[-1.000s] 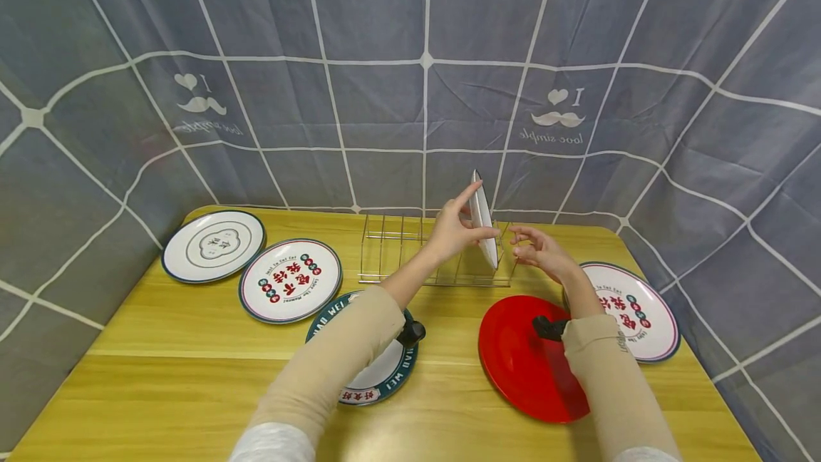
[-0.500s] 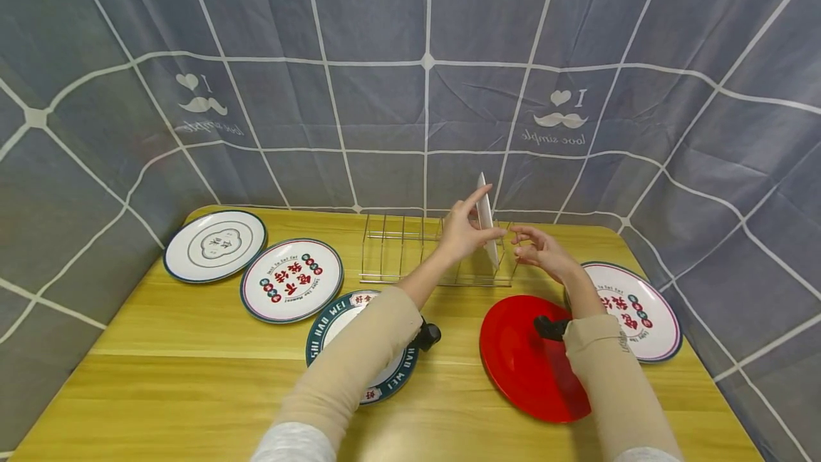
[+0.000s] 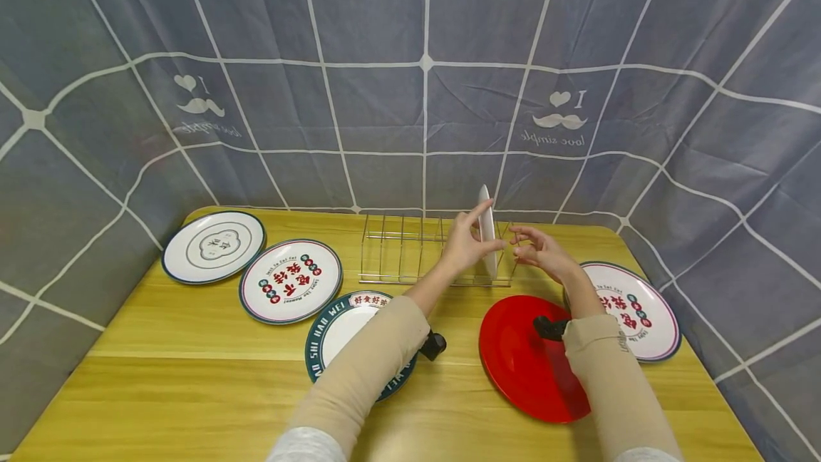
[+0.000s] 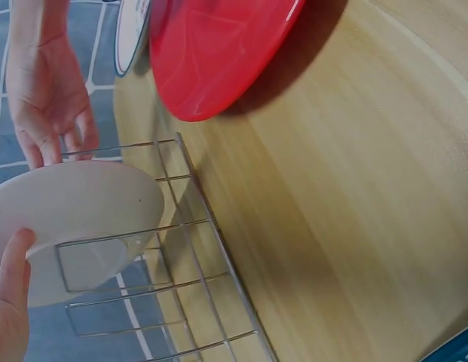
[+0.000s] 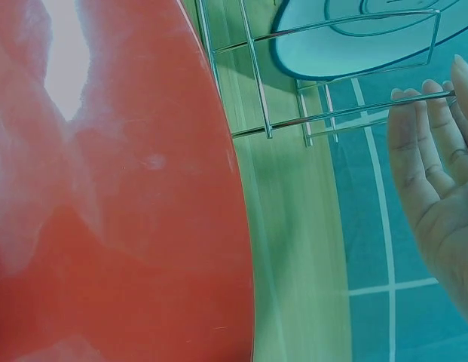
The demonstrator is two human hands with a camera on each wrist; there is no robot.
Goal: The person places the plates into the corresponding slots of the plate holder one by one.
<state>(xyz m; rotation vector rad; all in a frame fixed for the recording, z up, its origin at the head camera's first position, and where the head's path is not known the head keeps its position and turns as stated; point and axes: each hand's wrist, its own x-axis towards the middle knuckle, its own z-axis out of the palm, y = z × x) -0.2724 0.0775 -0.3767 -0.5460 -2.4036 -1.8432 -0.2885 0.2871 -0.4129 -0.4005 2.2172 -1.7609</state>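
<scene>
I have the left hand (image 3: 467, 242) pinching the plate (image 4: 75, 204), its thumb on one face and the other fingers on the opposite one. The plate stands on edge, tilted slightly, at the right end of the rack (image 3: 402, 237), among the wires. I can't quite tell from here whether its lower edge rests on the bottom wires.

My right hand (image 3: 545, 254) has its fingers curled in a narrow grip on the wire at the rack's right end, just beside the plate. The rack sits near the middle of the back edge of the surface (image 3: 192, 376).

In front of the rack's right end lies the red plate (image 3: 519, 369), partly under my right forearm; a lettered plate (image 3: 651, 316) lies beyond it, near the surface's right edge. My left sleeve (image 3: 359, 383) passes over the green-rimmed plate (image 3: 336, 334), in front of the rack's left end. Toward the back left corner I see two more lying flat: the emblem plate (image 3: 214, 244) in the corner itself and a red-lettered plate (image 3: 291, 280) just beside it. A grey curtain (image 3: 372, 105) with white lines hangs behind the back edge.
</scene>
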